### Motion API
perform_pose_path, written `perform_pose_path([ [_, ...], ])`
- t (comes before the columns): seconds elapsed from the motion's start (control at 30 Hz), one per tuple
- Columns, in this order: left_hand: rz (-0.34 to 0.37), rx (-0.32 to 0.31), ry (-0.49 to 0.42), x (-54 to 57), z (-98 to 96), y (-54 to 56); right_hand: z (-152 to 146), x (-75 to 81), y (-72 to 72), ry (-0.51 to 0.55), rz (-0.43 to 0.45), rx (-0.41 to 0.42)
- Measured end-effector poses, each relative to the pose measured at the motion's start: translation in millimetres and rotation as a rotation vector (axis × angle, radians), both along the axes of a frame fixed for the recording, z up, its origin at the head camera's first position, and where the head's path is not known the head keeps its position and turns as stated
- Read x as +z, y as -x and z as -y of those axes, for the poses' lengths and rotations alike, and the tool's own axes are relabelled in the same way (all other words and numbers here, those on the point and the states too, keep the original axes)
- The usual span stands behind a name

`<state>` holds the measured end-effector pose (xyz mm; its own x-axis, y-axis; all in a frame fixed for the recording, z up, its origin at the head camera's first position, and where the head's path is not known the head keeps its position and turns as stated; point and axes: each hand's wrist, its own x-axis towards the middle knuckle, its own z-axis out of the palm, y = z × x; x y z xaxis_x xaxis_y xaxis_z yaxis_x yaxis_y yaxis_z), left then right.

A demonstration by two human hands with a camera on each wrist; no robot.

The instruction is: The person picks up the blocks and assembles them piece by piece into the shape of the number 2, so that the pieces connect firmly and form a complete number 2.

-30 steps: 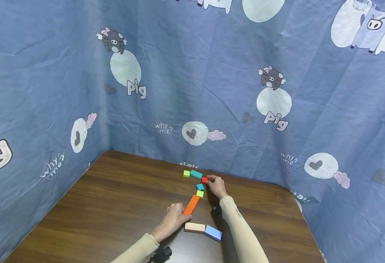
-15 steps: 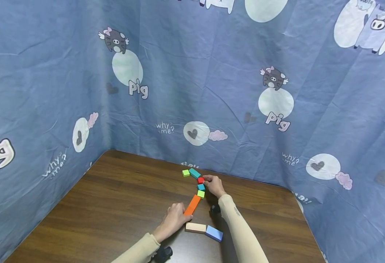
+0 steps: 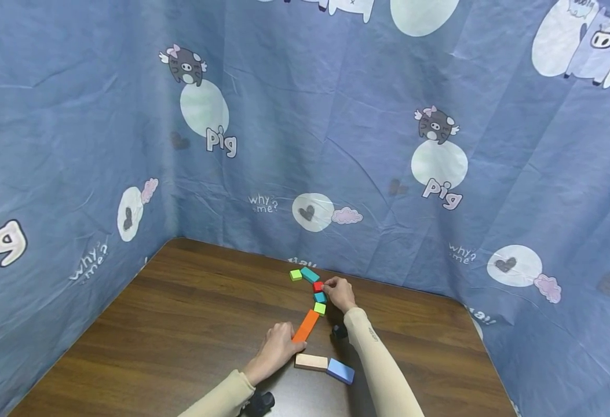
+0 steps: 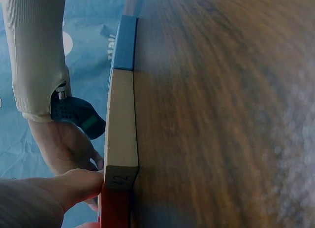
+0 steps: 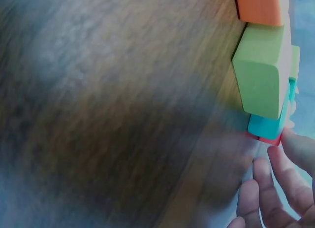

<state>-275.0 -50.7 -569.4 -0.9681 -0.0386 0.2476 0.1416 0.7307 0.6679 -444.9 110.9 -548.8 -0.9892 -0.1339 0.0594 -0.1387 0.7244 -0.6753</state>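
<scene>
In the head view, my left hand grips the near end of a long orange block between thumb and fingers. Farther back, my right hand pinches a small red block at its right side. Just in front of the red block lie a small teal block and a lime-green block, which meets the orange block's far end. Behind the red one, a longer teal block slants towards another lime-green block. The right wrist view shows fingertips by the red block, mostly hidden behind the teal.
A plain wooden block marked 42 on its end and a blue block lie end to end near the left thumb. The brown wooden table meets a blue patterned curtain at its back and left edges.
My right hand has shifted slightly left with the red block, bringing it close to the small teal block. The longer teal block has turned a little. My left hand stays on the orange block.
</scene>
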Motion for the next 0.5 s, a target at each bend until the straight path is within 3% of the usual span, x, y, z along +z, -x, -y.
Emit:
perform_pose_path([
  [0.5, -0.017, -0.004, 0.007, -0.9, 0.4, 0.1, 5.8, -3.7, 4.6, 0.053, 0.003, 0.019],
])
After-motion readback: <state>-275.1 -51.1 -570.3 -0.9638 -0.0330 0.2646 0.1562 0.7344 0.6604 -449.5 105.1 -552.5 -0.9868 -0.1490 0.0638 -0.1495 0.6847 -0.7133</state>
